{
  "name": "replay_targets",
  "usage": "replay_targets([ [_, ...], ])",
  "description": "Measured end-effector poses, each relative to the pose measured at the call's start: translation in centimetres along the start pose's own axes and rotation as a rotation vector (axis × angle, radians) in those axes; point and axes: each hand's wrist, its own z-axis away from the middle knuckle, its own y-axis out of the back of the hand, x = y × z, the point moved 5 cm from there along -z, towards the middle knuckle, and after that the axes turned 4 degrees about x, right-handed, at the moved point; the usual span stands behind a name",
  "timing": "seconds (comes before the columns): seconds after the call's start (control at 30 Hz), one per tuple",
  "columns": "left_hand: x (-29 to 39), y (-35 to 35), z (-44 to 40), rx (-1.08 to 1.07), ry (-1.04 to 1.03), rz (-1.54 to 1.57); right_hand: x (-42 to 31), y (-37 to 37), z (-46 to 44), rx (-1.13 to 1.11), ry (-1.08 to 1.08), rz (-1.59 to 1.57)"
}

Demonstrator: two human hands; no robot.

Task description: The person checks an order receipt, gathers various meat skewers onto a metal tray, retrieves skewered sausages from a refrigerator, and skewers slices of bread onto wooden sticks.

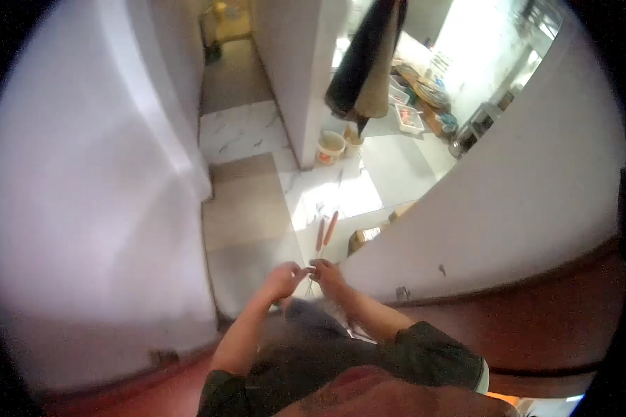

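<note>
Left hand (283,280) well below the bucket (330,148), fingers bent in, hold unclear; here are two slim tools (331,228), reddish-orange handles splayed toward that bucket, shafts thin; and the right hand (327,274), also below it, pinching them.

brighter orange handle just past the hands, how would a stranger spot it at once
Over the pale tiled floor, find where the left hand and right hand come close together. Just beyond them, two slim shapes point up the picture: a darker reddish handle and, to its right, the brighter orange handle. Besides its colour, it reaches slightly higher in view than its neighbour.
</note>
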Motion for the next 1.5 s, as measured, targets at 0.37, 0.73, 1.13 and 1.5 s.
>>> replay_targets([
  [0.37, 28.0, 13.8, -27.6, 0.139, -0.988, 0.086, 7.7, 20.3, -25.4, 0.943, -0.285, -0.362],
  [0.73, 53.7, 12.5, -64.4, -0.190, -1.282, 0.699, -0.5, 42.1, -30.4, 1.777, -0.286, -0.504],
  [1.13, 71.9, 34.7, -81.9, 1.278, -1.712, -0.258, -2.8, 52.6, -27.1, 2.382, -0.717, -0.380],
  [1.5, 78.1, 12.2, -105.5, 0.627, -1.099, 0.172, -6.1, 96.8, -39.5, 2.127, -0.368, -0.080],
])
